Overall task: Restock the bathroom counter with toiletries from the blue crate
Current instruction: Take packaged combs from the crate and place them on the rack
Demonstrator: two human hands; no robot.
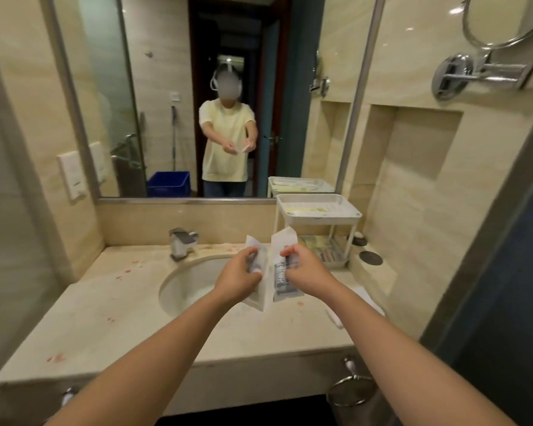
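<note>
Holding two flat white toiletry packets point(282, 272) upright over the sink point(191, 281). Left hand point(239, 273) pinches one, right hand point(305, 273) the other, side by side.

Hotel-style bathroom: marble counter point(99, 318), sink point(185, 284), wall mirror point(166, 103).

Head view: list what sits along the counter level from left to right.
Faucet → left hand with a packet → right hand with a packet → white rack → black disc.
</note>
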